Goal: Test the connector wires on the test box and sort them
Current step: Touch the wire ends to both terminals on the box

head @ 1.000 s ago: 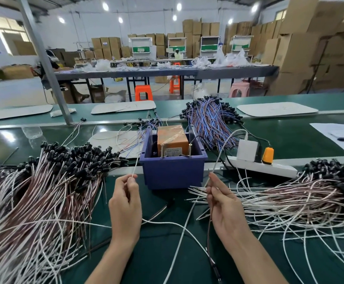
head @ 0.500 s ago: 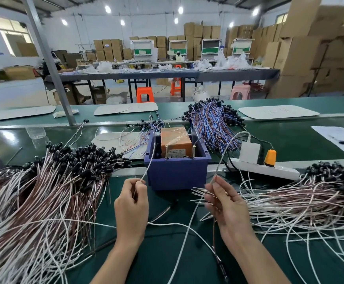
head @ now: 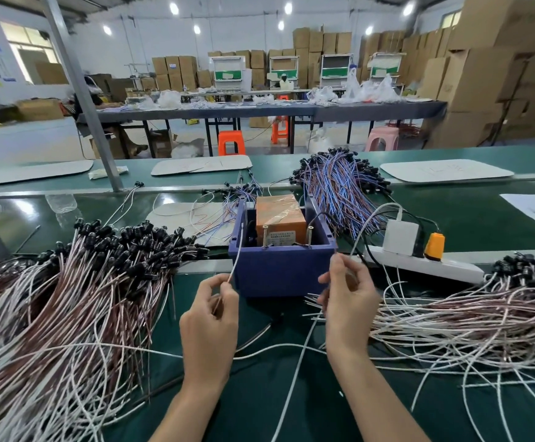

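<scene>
The left hand (head: 210, 317) pinches a white wire (head: 236, 250), its tip at the left rim of the test box (head: 278, 275), mid surface. The right hand (head: 349, 298) pinches a second lead (head: 344, 275), which is blurred. The thin tips may miss the screws (head: 265, 237), and the slack wire may catch in the right pile (head: 467, 301).

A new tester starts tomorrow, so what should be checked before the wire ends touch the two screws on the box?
1. Left hand pinches white wire: ok.
2. Right hand pinches second wire: ok.
3. Both screws stand uncovered on the blue box: ok.
4. White wire's tip at a screw: not ok, it sits left of them.
5. Orange tester powered: cannot tell.
</scene>
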Demonstrator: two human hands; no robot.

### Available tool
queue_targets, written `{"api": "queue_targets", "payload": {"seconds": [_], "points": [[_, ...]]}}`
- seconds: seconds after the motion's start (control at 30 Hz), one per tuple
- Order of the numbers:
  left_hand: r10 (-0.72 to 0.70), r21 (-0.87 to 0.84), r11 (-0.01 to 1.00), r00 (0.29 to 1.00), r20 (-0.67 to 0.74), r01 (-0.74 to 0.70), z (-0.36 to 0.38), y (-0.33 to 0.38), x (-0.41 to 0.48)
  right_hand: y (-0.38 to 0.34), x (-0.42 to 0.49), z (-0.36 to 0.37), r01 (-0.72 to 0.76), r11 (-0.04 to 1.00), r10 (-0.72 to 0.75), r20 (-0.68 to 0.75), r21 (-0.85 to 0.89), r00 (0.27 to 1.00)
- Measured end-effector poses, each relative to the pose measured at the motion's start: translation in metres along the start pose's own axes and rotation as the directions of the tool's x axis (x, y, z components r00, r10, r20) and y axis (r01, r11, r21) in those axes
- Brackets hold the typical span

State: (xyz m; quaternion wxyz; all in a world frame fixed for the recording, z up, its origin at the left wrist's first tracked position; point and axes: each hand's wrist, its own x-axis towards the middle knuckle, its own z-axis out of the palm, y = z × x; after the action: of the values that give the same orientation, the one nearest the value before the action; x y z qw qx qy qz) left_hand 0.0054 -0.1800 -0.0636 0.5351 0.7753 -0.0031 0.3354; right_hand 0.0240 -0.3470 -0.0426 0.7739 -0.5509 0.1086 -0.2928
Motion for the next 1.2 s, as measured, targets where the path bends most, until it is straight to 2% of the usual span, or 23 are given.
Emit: {"api": "queue_targets", "payload": {"seconds": [0.2, 0.47, 0.67, 1.2], "points": [[0.06, 0.05, 0.997, 0.997, -0.046, -0.058, 0.0, 0.001, 0.001, 0.008, 0.0, -0.002, 0.051, 0.993, -0.051, -0.003, -0.103, 0.999], [0.058, 0.082, 0.995, 0.997, -0.045, -0.054, 0.001, 0.003, -0.001, 0.01, -0.008, 0.001, 0.079, 0.992, -0.07, 0.09, -0.099, 0.993], [0.085, 0.122, 0.989, 0.996, -0.029, -0.08, 0.002, 0.004, -0.003, 0.007, -0.008, 0.001, 0.082, 0.99, -0.069, 0.106, -0.116, 0.992], [0.115, 0.102, 0.988, 0.993, -0.002, -0.114, 0.003, 0.0, -0.004, 0.004, -0.011, 0.003, 0.064, 0.992, -0.048, 0.143, -0.11, 0.989]]}}
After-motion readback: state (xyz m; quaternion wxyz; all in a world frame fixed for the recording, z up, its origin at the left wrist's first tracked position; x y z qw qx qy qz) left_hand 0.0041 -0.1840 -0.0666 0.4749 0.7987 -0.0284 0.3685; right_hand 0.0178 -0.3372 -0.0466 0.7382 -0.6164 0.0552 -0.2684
